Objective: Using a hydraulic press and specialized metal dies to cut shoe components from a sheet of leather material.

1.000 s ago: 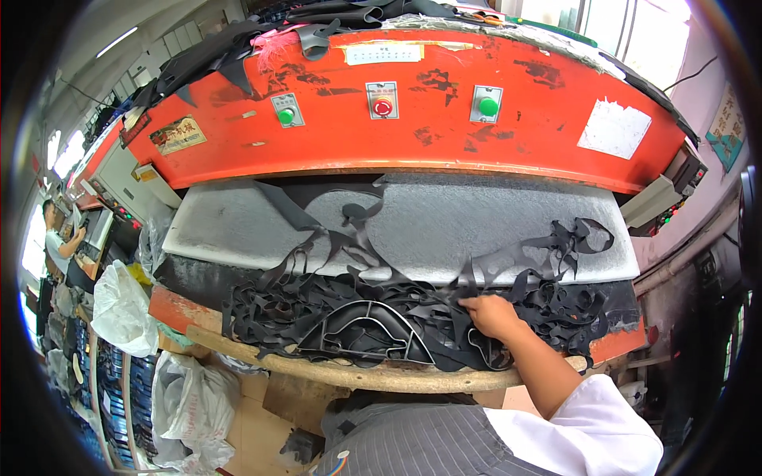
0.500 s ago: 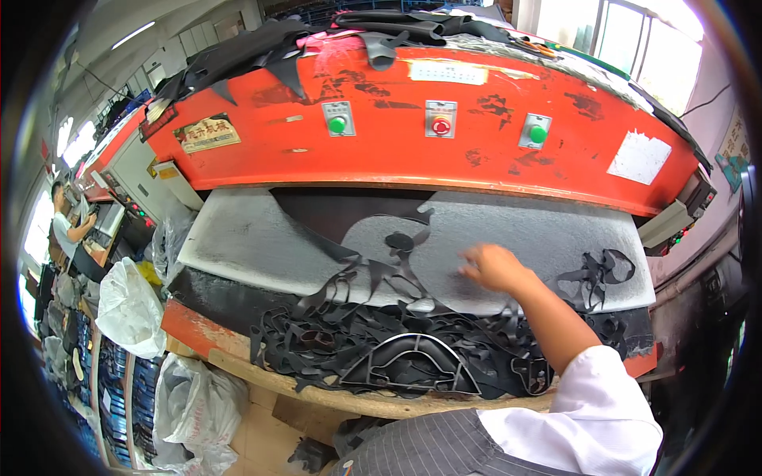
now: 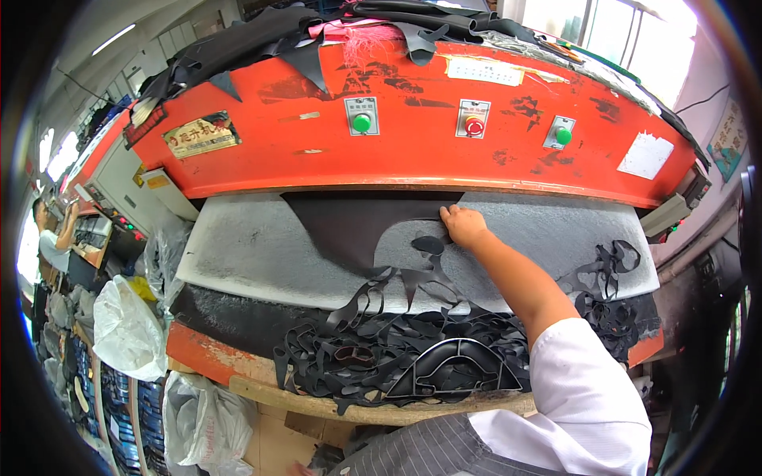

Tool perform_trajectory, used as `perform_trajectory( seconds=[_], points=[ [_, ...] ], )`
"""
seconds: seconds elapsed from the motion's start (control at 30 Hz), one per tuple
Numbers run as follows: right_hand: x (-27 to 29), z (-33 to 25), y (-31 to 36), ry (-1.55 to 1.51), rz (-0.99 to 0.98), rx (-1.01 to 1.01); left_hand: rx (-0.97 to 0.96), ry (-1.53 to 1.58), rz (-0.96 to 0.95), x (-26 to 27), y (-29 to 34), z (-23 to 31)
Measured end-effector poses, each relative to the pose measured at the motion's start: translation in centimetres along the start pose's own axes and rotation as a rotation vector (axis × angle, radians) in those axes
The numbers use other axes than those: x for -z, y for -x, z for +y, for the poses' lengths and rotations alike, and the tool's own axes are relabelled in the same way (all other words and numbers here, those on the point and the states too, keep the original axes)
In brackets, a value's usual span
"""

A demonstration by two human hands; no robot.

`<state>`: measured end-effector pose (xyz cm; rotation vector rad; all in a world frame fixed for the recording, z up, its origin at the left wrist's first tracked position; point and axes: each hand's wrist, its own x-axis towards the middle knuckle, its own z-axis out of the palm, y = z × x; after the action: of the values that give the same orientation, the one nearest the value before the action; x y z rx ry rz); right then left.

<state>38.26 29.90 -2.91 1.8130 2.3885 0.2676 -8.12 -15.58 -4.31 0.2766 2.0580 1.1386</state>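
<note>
My right hand (image 3: 467, 226) reaches out over the pale cutting board (image 3: 230, 246). Its fingers are closed on the right edge of a dark sheet of leather-like material (image 3: 341, 224), which lies on the board and runs back under the red press beam. Below the sheet, a thin web of black offcuts (image 3: 417, 279) with cut-out holes trails toward the front edge. A curved metal cutting die (image 3: 452, 366) rests on the heap of black scraps (image 3: 317, 349). At the lower edge, a blurred bit of my left hand (image 3: 302, 469) shows; its fingers cannot be made out.
The red press beam (image 3: 302, 170) spans the back, with two green buttons and a red one. More looped scraps (image 3: 617, 262) lie at the board's right. A wooden rail (image 3: 317, 403) edges the front. White plastic bags (image 3: 131, 329) stand left; a person (image 3: 54, 242) works farther off.
My right hand has moved from above the board to the dark sheet's edge and closed on it. The sheet now lies more spread out. The whole view has shifted slightly.
</note>
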Motion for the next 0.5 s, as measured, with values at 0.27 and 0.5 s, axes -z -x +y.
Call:
perform_trajectory(
  seconds=[0.27, 0.5],
  points=[
    [1.4, -3.9, 12.2, 0.05, -0.182, -0.257, -0.388, 0.298, -0.664, -15.7, -10.6, 19.2],
    [0.9, -6.1, 21.4, -0.073, -0.178, -0.377, -0.033, -0.056, -0.96, -32.1, -11.2, 24.8]
  ],
)
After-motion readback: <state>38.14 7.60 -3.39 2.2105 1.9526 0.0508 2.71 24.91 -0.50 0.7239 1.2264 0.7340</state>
